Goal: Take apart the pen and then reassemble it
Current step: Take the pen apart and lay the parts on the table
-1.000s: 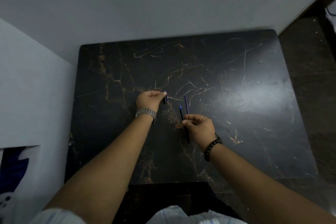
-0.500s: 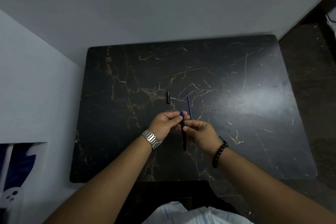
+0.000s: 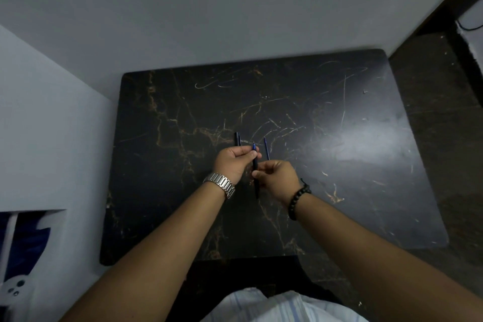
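— What are the hands doing right now?

— Both are gripping the pen barrel (image 3: 255, 178), a dark slim tube pointing away from the person over the black marbled table (image 3: 339, 191). The left hand (image 3: 232, 162) is pinching the far end, thumb and fingers closing round it just below the blue tip. The right hand (image 3: 277, 178) is pinching the middle of the barrel from the other side, fingertips clamping it, and the near end is sticking out below both hands.

— Is the barrel touching the table?

— I cannot tell from here; it is looking lifted, but the dark surface is swallowing the gap.

— And the other pieces?

— The cap (image 3: 237, 138), short and dark, is lying on the table just beyond the left hand, apart from the barrel. The refill (image 3: 266, 148), a thin blue rod, is lying just beyond the right hand, running nearly parallel to the barrel and close beside it.

— Anything on the wrists?

— A metal watch (image 3: 220, 183) is sitting on the left wrist, and a dark bead bracelet (image 3: 298, 197) is circling the right.
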Demonstrator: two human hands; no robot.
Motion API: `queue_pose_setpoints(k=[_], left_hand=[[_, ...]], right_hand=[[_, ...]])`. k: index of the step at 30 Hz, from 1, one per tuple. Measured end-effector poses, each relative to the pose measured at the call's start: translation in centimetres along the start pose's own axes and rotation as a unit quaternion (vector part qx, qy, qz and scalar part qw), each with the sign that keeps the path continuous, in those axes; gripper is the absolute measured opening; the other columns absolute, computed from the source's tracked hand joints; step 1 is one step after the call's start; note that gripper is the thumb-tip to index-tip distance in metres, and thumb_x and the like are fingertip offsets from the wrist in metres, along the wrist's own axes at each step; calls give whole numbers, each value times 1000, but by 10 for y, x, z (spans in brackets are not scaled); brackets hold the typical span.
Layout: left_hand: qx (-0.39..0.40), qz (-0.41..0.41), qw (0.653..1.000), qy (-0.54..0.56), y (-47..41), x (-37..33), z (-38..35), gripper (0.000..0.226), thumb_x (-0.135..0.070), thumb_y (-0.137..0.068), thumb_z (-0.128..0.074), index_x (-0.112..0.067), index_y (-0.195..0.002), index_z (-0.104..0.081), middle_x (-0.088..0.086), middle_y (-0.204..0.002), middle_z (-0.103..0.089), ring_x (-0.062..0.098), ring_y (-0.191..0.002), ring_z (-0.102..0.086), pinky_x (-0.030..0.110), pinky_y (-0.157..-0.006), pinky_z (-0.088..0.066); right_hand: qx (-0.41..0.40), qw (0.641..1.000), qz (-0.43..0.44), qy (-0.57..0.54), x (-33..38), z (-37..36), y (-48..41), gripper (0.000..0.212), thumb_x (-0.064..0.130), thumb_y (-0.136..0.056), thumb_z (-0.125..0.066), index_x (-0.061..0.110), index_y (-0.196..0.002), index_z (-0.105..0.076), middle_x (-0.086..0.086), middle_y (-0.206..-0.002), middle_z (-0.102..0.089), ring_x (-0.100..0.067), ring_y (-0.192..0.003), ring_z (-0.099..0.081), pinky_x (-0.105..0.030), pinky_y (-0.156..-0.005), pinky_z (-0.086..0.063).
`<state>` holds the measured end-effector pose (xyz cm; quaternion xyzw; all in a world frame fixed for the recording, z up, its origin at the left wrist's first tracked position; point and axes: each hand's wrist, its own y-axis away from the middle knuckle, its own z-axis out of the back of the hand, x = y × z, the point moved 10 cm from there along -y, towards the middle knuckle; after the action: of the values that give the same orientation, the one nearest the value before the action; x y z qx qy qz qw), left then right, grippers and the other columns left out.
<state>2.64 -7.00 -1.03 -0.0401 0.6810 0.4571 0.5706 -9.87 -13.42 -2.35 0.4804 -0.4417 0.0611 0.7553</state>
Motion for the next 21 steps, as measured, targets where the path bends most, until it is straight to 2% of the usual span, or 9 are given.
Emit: queue_pose_setpoints(k=[3,6,9,12,14,17,21], left_hand=[[-64,3,997,-39,2,1,9,10,-12,-82,-78,-20,-88,-76,-5,-83,-76,8,-83,-72,24,-78,-55],[-106,7,994,-17,5,1,14,20,-15,-71,-88,-20,-83,-72,-5,-78,-75,8,-72,-70,20,-63,-53],[-22,3,1000,3,-1,-1,2,12,-21,-87,-74,-20,-99,-72,-2,-92,-75,14,-82,-69,21,-65,-52],[98,26,993,60,2,2,-14,30,-20,-105,-42,-10,-121,-66,2,-104,-75,10,-86,-72,24,-74,-56],[137,15,990,34,4,-1,-17,32,-13,-106,-38,-6,-122,-65,2,-101,-75,8,-86,-74,24,-76,-58],[135,-2,991,3,1,-4,-14,25,-7,-103,-46,-13,-107,-70,2,-95,-75,8,-82,-74,22,-70,-59],[50,-16,999,-13,-4,-4,-6,14,-7,-94,-62,-15,-96,-74,2,-88,-76,6,-78,-73,20,-67,-54]], right_hand=[[-32,998,15,43,1,5,-2,3,14,-84,-78,17,-84,-76,-3,-83,-79,-18,-84,-75,-42,-84,-62],[-44,997,22,51,2,5,-1,4,16,-83,-79,17,-84,-76,-2,-83,-78,-17,-83,-75,-42,-83,-62],[-36,998,36,39,5,5,1,4,15,-84,-78,18,-85,-77,-2,-84,-78,-18,-84,-75,-43,-85,-62],[-15,999,43,17,5,4,3,7,12,-85,-76,19,-85,-77,-1,-83,-78,-17,-83,-74,-44,-86,-61],[-4,999,48,15,6,4,6,8,11,-86,-75,18,-84,-77,-2,-83,-77,-16,-83,-73,-43,-86,-61],[4,999,47,15,6,5,8,6,10,-87,-74,15,-87,-77,0,-81,-76,-13,-81,-72,-37,-83,-61],[-19,999,45,18,6,8,5,10,11,-85,-77,19,-80,-75,6,-71,-72,-7,-70,-68,-34,-79,-60]])
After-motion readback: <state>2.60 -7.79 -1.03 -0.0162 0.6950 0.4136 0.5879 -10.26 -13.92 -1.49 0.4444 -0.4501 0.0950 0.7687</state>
